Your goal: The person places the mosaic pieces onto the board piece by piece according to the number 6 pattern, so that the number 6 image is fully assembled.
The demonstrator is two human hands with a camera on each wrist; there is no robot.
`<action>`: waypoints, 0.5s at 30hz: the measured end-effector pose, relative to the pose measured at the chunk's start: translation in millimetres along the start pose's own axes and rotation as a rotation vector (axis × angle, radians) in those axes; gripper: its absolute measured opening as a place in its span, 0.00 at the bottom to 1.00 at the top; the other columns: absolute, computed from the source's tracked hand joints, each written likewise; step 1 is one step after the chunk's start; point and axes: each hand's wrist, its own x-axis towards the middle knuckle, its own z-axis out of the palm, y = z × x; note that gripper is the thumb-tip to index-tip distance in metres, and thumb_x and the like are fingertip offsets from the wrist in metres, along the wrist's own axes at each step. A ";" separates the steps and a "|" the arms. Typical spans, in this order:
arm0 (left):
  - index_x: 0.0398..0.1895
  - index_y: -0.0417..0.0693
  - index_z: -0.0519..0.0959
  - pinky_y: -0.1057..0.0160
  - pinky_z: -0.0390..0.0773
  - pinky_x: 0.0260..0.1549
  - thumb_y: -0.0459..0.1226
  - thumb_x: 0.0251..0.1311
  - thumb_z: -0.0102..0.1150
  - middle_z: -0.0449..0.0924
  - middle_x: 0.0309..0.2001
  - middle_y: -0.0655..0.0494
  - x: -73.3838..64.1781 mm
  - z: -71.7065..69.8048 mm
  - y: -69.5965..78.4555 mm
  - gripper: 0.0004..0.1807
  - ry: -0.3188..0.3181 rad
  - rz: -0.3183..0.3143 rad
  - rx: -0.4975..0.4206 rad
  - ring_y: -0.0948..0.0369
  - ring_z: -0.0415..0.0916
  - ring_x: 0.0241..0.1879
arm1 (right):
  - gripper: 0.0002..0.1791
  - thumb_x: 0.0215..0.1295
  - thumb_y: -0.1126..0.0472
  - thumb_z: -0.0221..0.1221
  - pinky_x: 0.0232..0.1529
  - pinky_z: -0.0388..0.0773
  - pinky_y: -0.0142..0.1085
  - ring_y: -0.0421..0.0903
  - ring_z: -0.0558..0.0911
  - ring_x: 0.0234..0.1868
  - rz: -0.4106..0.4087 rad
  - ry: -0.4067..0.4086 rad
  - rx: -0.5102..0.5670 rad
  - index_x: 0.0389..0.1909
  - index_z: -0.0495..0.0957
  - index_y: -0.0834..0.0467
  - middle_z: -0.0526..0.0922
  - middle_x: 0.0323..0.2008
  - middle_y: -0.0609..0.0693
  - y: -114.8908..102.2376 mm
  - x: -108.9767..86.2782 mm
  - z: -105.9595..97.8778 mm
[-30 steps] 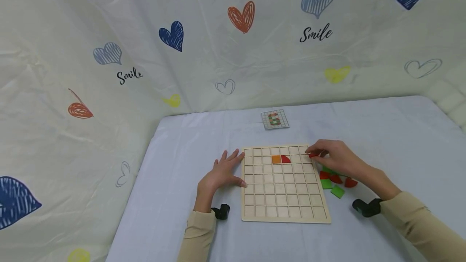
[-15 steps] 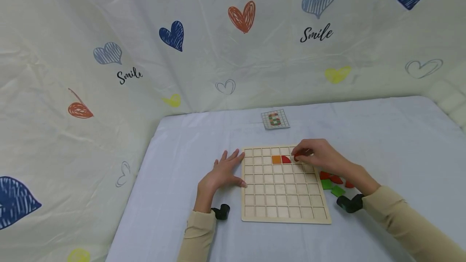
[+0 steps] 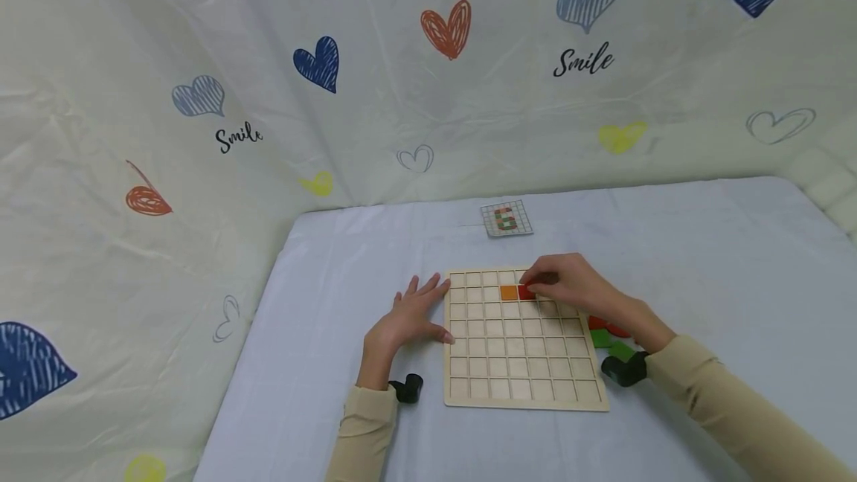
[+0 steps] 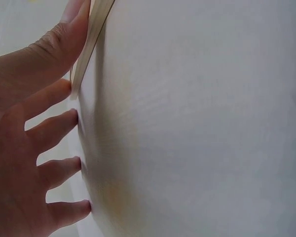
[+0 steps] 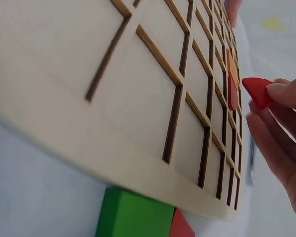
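Over the grid board (image 3: 505, 348), a red quarter-circle (image 5: 256, 92) is pinched by right hand (image 3: 572, 281); left edge is touched by left hand (image 3: 404, 320), fingers apart; beside right edge, green tile (image 3: 620, 349) is part-covered.

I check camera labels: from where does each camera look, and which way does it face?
Head: on the head, facing forward and down at the gridded board; left hand, right hand and sleeves show.
Left wrist: on that wrist, facing along the left hand toward the board's edge; only that hand shows.
Right wrist: on that wrist, looking across the board; the right hand pinches a red piece, part of the left hand shows beyond.
Head and right wrist share the orange square.
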 end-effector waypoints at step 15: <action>0.82 0.54 0.58 0.32 0.38 0.77 0.44 0.50 0.81 0.47 0.84 0.53 0.1 -0.1 0.5 0.57 0.008 0.002 -0.008 0.41 0.32 0.83 | 0.08 0.62 0.70 0.68 0.43 0.86 0.35 0.47 0.88 0.40 -0.067 -0.008 0.021 0.40 0.89 0.58 0.90 0.38 0.47 -2.6 20.2 20.1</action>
